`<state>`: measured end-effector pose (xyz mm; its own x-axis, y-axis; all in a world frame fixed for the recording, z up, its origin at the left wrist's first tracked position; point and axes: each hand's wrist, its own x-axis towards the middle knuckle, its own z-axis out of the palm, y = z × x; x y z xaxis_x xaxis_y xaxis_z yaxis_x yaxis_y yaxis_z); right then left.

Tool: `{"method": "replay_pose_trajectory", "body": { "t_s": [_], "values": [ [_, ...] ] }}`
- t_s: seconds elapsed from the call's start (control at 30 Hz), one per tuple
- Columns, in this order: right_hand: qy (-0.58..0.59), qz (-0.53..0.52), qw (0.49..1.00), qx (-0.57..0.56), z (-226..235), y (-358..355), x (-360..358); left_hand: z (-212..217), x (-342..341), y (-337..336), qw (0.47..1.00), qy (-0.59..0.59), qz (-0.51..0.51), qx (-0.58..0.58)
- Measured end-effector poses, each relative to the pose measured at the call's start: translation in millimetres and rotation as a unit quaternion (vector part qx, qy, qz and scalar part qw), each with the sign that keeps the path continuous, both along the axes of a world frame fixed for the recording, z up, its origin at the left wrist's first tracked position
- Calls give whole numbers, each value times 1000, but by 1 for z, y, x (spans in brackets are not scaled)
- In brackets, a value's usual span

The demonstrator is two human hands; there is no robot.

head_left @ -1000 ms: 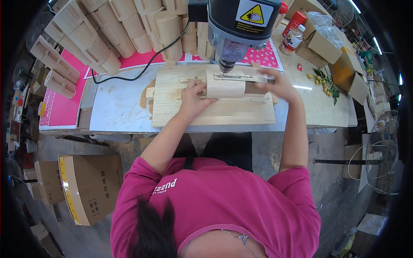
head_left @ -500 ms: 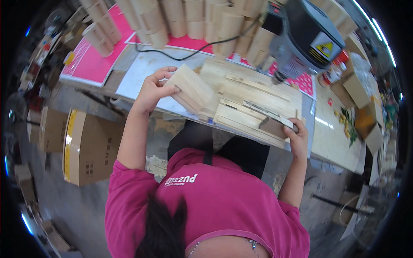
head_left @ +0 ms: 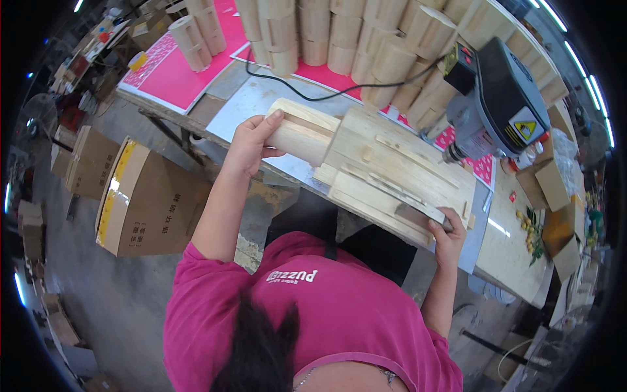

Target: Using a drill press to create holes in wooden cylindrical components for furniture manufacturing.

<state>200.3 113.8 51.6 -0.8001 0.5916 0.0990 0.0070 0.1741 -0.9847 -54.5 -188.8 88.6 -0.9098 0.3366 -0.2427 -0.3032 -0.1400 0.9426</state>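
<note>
My left hand (head_left: 257, 142) grips the left end of a pale wooden block (head_left: 302, 138), thumb on top and fingers below. The block has a rounded side and a long groove along its upper face. Its right end meets the left edge of a flat wooden jig (head_left: 400, 171) fitted with several thin strips. At the jig's near right corner, my right hand (head_left: 449, 234) is closed round the end of a long flat metal bar (head_left: 408, 198). A dark plate hangs below that bar; the right fingertips are partly hidden.
A drill press (head_left: 499, 108) with a downward chuck stands beyond the jig's right side. Stacked wooden cylinders (head_left: 313, 36) line the back, with a black cable (head_left: 320, 98) before them. Cardboard boxes (head_left: 150, 202) stand on the floor at left; an open carton (head_left: 562, 219) is at right.
The wooden block has turned in my left hand; its grooved top and rounded side now show, and it lies against the jig's left edge. My right hand stays on the metal bar.
</note>
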Motion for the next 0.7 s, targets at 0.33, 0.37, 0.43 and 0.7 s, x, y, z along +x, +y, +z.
{"method": "replay_pose_trajectory", "body": {
  "t_s": [0.33,0.37,0.43,0.7],
  "values": [
    [90,30,995,23,20,2,0,2,42,60,955,218,-34,-200],
    [89,25,995,25,19,5,2,0,44,63,949,237,-49,-199],
    [83,25,996,-28,13,12,7,-2,49,71,954,233,-58,-179],
    [96,12,988,-124,2,31,25,-4,55,94,953,224,-112,-169]
  ]
}}
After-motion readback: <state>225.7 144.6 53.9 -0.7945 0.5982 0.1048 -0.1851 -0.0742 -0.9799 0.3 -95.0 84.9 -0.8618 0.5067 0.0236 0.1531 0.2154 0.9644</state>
